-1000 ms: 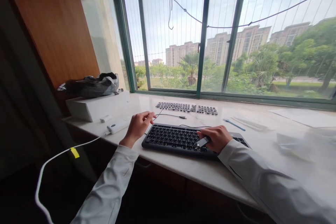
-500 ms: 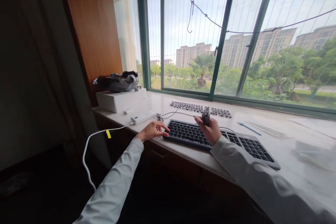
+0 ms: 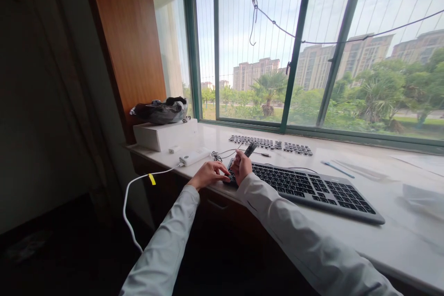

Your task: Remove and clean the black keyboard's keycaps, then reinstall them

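Note:
A long dark grey keyboard (image 3: 312, 189) with black keys lies at a slant along the front of the white counter. My left hand (image 3: 210, 174) is at its left end, thumb and forefinger closed on the corner. Close beside it, my right hand (image 3: 242, 167) is wrapped round a slim black tool (image 3: 250, 149), over the keyboard's left part. The tool's upper end sticks out of the fist, tilted up and to the right. Its lower end is hidden by the hand, so I cannot tell its exact kind.
Rows of small dark keycaps (image 3: 256, 142) lie near the window. A thin black cable (image 3: 217, 156) is coiled behind my hands. To the left are a white power strip (image 3: 194, 156) and a white box (image 3: 163, 135) with a dark bag (image 3: 161, 112). A blue stick (image 3: 338, 169) lies on the right.
My right hand has moved left along the keyboard to beside my left hand, with the black tool in it. The view has shifted slightly, and a cable plug now shows behind the keyboard.

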Demonstrator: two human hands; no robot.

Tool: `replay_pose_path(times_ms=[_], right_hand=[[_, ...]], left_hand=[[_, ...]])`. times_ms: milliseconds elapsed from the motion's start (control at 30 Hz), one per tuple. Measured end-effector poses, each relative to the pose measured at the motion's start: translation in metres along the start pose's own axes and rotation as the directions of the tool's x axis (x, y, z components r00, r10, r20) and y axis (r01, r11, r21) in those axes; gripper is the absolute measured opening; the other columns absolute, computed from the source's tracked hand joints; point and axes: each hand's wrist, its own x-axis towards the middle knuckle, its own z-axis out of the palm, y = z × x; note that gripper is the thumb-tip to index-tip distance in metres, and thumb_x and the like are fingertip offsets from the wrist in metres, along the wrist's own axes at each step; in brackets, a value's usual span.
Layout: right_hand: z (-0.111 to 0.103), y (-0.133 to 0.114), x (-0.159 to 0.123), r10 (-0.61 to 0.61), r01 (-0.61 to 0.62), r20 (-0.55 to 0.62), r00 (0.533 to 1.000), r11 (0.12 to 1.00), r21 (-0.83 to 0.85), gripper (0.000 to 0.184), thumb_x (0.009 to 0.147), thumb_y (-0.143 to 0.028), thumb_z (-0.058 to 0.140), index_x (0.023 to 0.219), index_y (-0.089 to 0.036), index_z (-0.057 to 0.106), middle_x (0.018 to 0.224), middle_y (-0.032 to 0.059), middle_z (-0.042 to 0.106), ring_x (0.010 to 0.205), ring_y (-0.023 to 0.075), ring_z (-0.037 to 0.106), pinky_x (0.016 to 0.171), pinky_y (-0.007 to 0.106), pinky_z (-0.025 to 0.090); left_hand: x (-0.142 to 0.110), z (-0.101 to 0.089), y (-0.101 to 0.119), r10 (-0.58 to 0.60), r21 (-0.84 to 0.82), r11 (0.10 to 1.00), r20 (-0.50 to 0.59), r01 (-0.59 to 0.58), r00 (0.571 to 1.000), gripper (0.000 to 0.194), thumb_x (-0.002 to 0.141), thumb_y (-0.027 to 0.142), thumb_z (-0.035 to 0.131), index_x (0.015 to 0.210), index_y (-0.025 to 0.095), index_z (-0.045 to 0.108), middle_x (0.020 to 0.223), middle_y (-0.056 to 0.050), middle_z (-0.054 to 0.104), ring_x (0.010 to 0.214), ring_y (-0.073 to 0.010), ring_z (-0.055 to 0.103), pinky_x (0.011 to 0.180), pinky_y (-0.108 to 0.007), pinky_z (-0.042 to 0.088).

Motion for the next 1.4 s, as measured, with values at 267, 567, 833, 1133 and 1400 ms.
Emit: replay_pose_path(times_ms=[267,567,833,1133,1400], right_hand=[[-0.0020,0.0080,0.0069,-0.007,0.007,-0.040,0.999,1.000,0.001,0.039,0.075,-0.035,0.058,0.058,-0.023,0.025,0.044,-0.0111,0.018,0.038,0.0056,0.014,0.036,0.022,0.013],[-0.0008,0.0074,0.0038,-0.054,0.054,0.009,0.999,0.997,-0.053,0.041,0.073,-0.039,0.060,0.056,-0.023,0.026,0.045,-0.0105,0.020,0.038,0.0051,0.017,0.037,0.023,0.015],[0.0013,0.0046,-0.0009,-0.095,0.098,0.032,0.995,0.992,-0.075,0.040,0.070,-0.037,0.062,0.056,-0.023,0.028,0.046,-0.0106,0.020,0.039,0.0052,0.017,0.038,0.023,0.016],[-0.0008,0.0065,0.0015,-0.033,0.032,-0.019,0.999,0.999,-0.041,0.039,0.073,-0.038,0.060,0.058,-0.023,0.026,0.045,-0.0104,0.019,0.040,0.0063,0.018,0.038,0.024,0.017],[-0.0067,0.0057,0.0064,0.051,-0.053,-0.069,0.996,0.998,-0.029,0.036,0.076,-0.035,0.058,0.059,-0.023,0.028,0.045,-0.0099,0.023,0.038,0.0067,0.022,0.037,0.023,0.023]], left_hand=[[-0.0006,-0.0012,0.0021,0.005,0.036,0.999,0.008,-0.005,1.000,0.041,0.062,0.050,0.078,0.083,0.015,0.075,0.092,-0.007,0.069,0.064,-0.0107,0.054,0.059,-0.023,0.042],[-0.0011,-0.0007,0.0012,0.002,0.015,1.000,0.005,-0.002,1.000,0.041,0.065,0.051,0.075,0.082,0.014,0.074,0.091,-0.007,0.068,0.060,-0.0094,0.052,0.055,-0.022,0.040],[-0.0024,-0.0008,0.0023,0.015,0.009,1.000,-0.010,-0.015,1.000,0.037,0.069,0.050,0.073,0.080,0.015,0.074,0.085,-0.006,0.067,0.061,-0.0094,0.050,0.056,-0.022,0.039],[-0.0021,-0.0015,0.0046,0.006,0.047,0.999,-0.006,-0.005,1.000,0.037,0.069,0.050,0.073,0.080,0.015,0.074,0.088,-0.006,0.068,0.063,-0.0102,0.052,0.057,-0.023,0.039],[-0.0026,-0.0011,0.0035,-0.005,0.064,0.998,-0.004,0.005,1.000,0.036,0.070,0.050,0.072,0.082,0.016,0.074,0.090,-0.006,0.068,0.063,-0.0101,0.051,0.058,-0.023,0.039]])
